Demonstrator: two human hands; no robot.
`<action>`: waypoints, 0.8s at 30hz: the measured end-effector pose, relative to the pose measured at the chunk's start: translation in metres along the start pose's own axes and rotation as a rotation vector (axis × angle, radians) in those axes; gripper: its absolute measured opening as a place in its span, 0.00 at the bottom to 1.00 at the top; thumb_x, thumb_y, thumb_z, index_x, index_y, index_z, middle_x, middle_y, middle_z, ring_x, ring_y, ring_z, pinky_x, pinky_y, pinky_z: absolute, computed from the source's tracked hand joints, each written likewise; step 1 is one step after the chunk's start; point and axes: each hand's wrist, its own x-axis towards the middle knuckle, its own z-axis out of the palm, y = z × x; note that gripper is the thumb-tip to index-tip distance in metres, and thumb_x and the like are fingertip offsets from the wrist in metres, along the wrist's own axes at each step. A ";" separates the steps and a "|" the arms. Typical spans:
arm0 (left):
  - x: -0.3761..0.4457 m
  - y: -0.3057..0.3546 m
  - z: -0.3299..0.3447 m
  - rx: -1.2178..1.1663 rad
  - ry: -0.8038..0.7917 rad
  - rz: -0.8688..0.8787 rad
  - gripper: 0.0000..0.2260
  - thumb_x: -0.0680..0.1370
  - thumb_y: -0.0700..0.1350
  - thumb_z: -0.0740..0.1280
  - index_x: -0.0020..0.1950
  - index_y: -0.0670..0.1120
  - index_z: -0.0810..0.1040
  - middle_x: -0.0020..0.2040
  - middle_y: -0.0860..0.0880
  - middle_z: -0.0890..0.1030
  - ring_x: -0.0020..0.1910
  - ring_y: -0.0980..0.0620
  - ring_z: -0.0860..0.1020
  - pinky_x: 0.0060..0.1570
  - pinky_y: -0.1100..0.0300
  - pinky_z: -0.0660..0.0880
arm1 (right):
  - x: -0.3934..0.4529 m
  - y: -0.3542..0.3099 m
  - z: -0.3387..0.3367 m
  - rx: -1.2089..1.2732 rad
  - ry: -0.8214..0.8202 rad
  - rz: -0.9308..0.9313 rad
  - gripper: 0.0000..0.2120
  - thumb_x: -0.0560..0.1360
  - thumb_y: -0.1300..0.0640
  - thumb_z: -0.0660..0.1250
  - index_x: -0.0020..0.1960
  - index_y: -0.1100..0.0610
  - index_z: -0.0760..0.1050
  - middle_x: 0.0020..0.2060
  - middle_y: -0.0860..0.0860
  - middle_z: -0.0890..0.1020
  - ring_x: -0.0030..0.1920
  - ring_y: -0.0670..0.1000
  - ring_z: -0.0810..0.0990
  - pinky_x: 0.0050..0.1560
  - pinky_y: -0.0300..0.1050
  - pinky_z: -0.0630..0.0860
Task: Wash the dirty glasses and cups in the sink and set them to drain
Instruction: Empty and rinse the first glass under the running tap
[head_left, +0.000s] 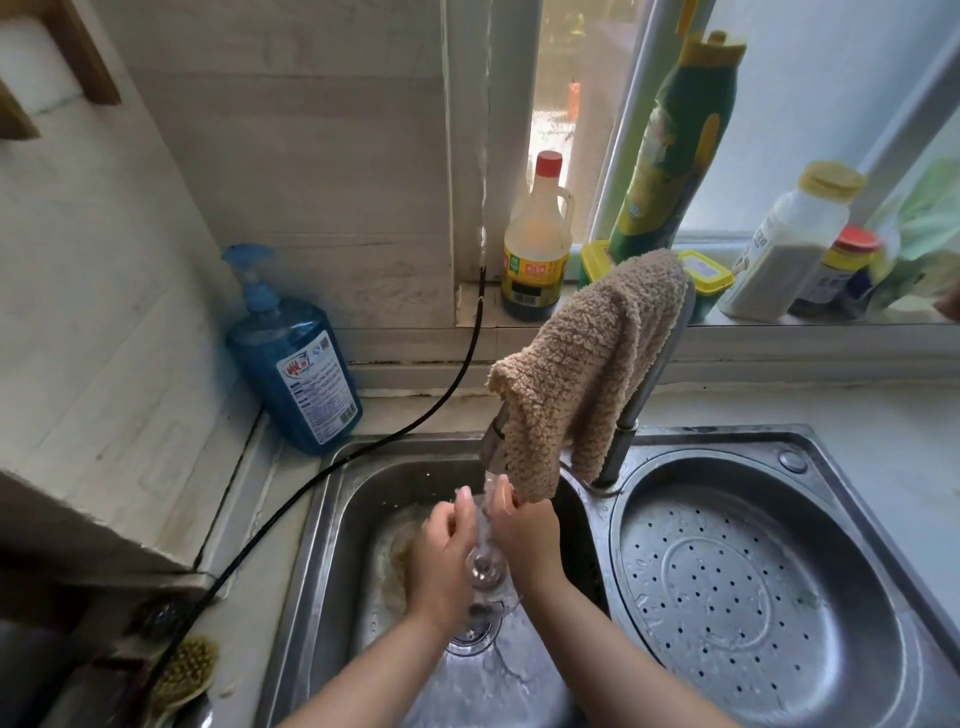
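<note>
A clear drinking glass (484, 558) is held tilted over the left sink basin (363, 519), its thick base toward me and its mouth up under the tap (493, 447). Water runs from the tap onto it. My left hand (441, 556) grips the glass from the left side. On the other side my right hand (524, 530) grips it, fingers up near the rim. Most of the glass wall is hidden between the two hands.
A beige cloth (587, 374) hangs over the tap. The right basin holds a perforated metal drain tray (727, 582). A blue soap pump bottle (293, 358) stands at the left corner. A black hose (415, 421) runs into the sink. Bottles and jars line the windowsill (779, 325). A brush (182, 675) lies bottom left.
</note>
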 end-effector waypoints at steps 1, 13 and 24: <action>0.000 0.000 -0.002 0.003 -0.023 0.037 0.30 0.75 0.68 0.59 0.45 0.39 0.77 0.43 0.36 0.81 0.43 0.48 0.79 0.50 0.42 0.74 | 0.000 0.002 0.002 0.008 0.002 -0.046 0.18 0.78 0.51 0.62 0.31 0.51 0.65 0.29 0.46 0.71 0.30 0.42 0.69 0.33 0.33 0.66; 0.006 0.027 -0.023 -0.269 -0.446 -0.420 0.29 0.77 0.68 0.51 0.45 0.51 0.86 0.50 0.41 0.84 0.47 0.47 0.82 0.52 0.53 0.74 | -0.016 0.000 -0.007 -0.516 -0.176 -0.752 0.25 0.78 0.39 0.49 0.42 0.56 0.74 0.34 0.53 0.78 0.35 0.51 0.76 0.35 0.46 0.72; 0.019 -0.002 -0.028 -0.067 -0.292 -0.197 0.20 0.82 0.55 0.54 0.57 0.46 0.81 0.53 0.43 0.84 0.55 0.46 0.81 0.61 0.50 0.73 | -0.007 0.022 -0.038 -1.116 -0.407 -0.933 0.34 0.70 0.54 0.68 0.74 0.48 0.61 0.73 0.43 0.62 0.74 0.44 0.57 0.74 0.59 0.54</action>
